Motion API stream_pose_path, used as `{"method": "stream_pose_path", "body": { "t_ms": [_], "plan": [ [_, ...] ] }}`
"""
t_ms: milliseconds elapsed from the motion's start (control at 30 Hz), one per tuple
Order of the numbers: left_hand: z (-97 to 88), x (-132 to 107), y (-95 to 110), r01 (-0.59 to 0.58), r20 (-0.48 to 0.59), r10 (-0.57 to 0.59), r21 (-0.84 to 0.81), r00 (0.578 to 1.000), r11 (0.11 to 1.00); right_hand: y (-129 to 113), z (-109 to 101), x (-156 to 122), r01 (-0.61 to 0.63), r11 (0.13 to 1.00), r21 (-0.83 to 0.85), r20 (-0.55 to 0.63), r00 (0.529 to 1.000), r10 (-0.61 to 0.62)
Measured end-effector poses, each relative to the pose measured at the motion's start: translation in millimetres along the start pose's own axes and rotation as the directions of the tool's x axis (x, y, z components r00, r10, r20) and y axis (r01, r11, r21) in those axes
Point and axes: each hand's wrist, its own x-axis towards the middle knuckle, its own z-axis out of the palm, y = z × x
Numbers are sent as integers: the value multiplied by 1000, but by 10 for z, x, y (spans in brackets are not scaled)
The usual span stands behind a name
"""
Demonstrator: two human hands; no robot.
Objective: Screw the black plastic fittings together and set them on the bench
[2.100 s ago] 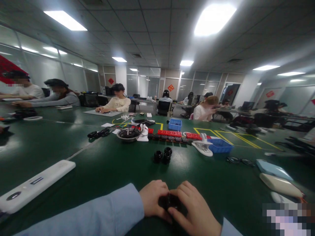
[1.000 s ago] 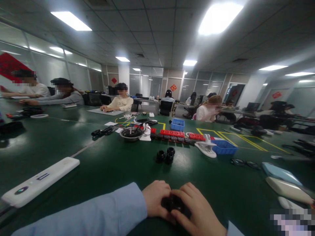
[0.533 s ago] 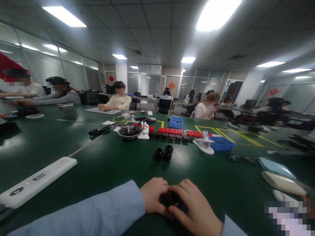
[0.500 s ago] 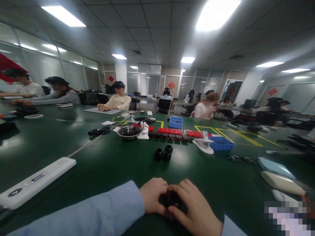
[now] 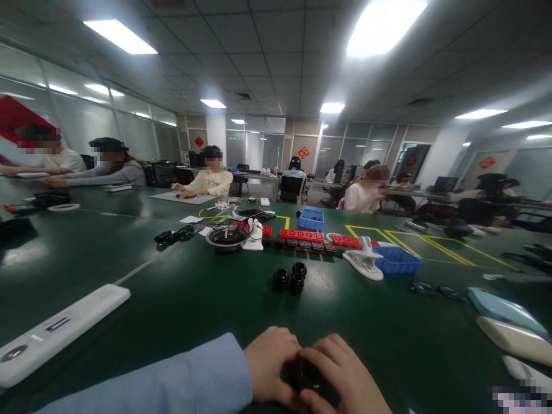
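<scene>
At the near edge of the view, my left hand [image 5: 271, 363] and my right hand [image 5: 347, 374] curl around a dark, glossy black round fitting [image 5: 311, 376]. Fingers cover most of it, so its exact shape is hidden. Both thumbs lie along its near side and the fingertips nearly meet at the top. Beyond the hands on the green table [image 5: 207, 310], three similar black ribbed fittings, such as this black fitting [image 5: 280, 279], stand close together in a small cluster.
A white power strip [image 5: 64, 333] lies at left. Farther back are red modules [image 5: 302, 235], a white clamp [image 5: 365, 261], blue bins [image 5: 397, 260] and a round dish [image 5: 226, 238]. Eyeglasses [image 5: 437, 290] and cases [image 5: 509, 310] lie right. Several people sit around.
The view has tilted slightly upward, so the table and hands sit lower in the picture. Both hands still grip the black fitting, with a small shift of the fingers.
</scene>
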Motion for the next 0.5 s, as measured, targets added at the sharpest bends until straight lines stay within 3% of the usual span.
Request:
{"method": "stream_pose_path", "body": {
  "t_ms": [500],
  "plan": [
    [-9, -7, 19, 20, 2, -20, 34, 1000, 999, 5, 31, 0, 17, 998, -52, -34, 999, -19]
  ]
}}
